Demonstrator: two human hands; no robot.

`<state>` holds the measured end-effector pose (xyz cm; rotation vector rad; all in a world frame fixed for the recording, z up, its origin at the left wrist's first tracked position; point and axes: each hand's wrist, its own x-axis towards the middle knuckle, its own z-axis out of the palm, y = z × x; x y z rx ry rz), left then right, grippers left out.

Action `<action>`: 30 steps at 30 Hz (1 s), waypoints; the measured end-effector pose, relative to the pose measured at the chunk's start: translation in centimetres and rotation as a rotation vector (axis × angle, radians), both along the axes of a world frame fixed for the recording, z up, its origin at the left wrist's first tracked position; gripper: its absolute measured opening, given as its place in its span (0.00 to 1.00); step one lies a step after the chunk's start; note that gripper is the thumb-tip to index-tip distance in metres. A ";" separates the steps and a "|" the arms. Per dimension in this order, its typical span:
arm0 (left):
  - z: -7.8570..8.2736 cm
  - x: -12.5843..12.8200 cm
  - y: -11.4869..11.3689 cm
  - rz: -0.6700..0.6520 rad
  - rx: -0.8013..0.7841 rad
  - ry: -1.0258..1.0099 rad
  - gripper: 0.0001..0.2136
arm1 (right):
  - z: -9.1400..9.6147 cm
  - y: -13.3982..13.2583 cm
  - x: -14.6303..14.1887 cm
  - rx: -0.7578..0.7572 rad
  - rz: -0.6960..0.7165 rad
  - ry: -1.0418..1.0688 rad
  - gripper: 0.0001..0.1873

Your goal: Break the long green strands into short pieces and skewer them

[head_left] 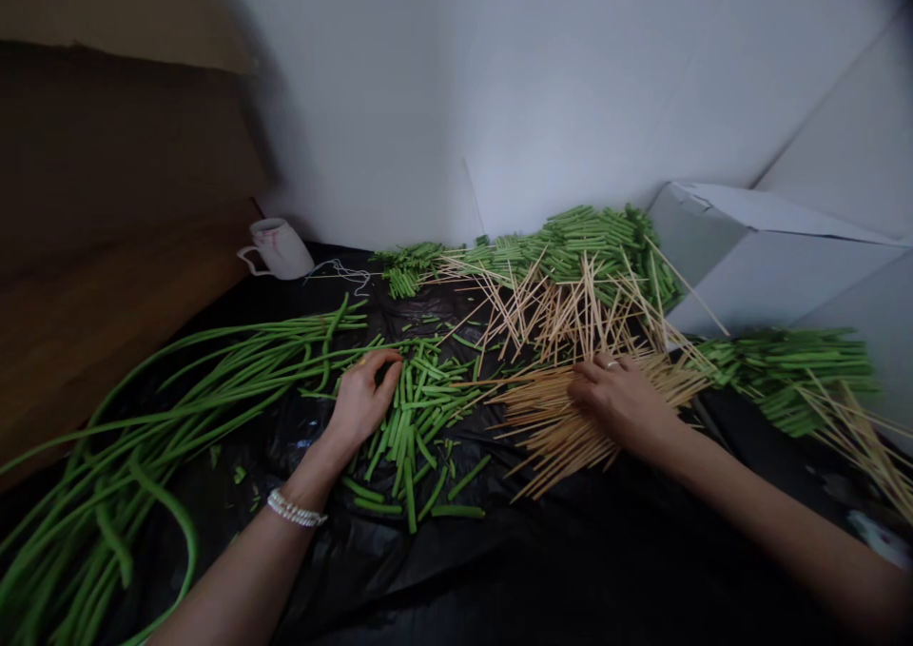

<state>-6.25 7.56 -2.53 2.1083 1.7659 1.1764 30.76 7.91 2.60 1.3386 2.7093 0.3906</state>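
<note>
Working over a black sheet [499, 551] in a corner of white wall; reaching with the left hand [363, 394] into the pieces [420, 427], the short cut lengths of green bean heaped in the middle; fingers curled down, thumb and forefinger drawn close at the top of the heap; cannot tell whether a piece is pinched between them. Resting the right hand [620, 401] palm down on the skewers [556, 418], a loose fan of bare sticks just right of the pieces; fingers bent lightly over them; cannot tell whether one is gripped underneath. Wearing a bracelet [296, 510] on the left wrist and a ring [611, 364] on the right hand.

Judging by the lay of things, about midway; done so far: a back stack [592, 242] of threaded beans along the wall and a right stack [791, 365] beside the box [770, 246], both with stick ends poking out. Left to do: the whole heap of pieces, the many bare skewers, some scattered up toward the back stack, and the long beans [214, 370], uncut, sprawling from the left edge toward the left hand. Also a mug [278, 246] at the far left by the wall, well apart from both hands.
</note>
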 end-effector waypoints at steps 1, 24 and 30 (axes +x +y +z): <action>0.0 0.0 0.0 0.001 0.000 0.000 0.10 | 0.0 -0.2 -0.1 0.052 0.000 -0.025 0.08; 0.0 0.0 0.0 0.003 -0.015 0.001 0.11 | -1.2 0.0 -0.1 -0.064 0.111 0.049 0.09; 0.2 0.0 0.0 0.005 -0.017 0.009 0.10 | -0.6 0.5 -1.0 -0.152 -0.008 -0.079 0.08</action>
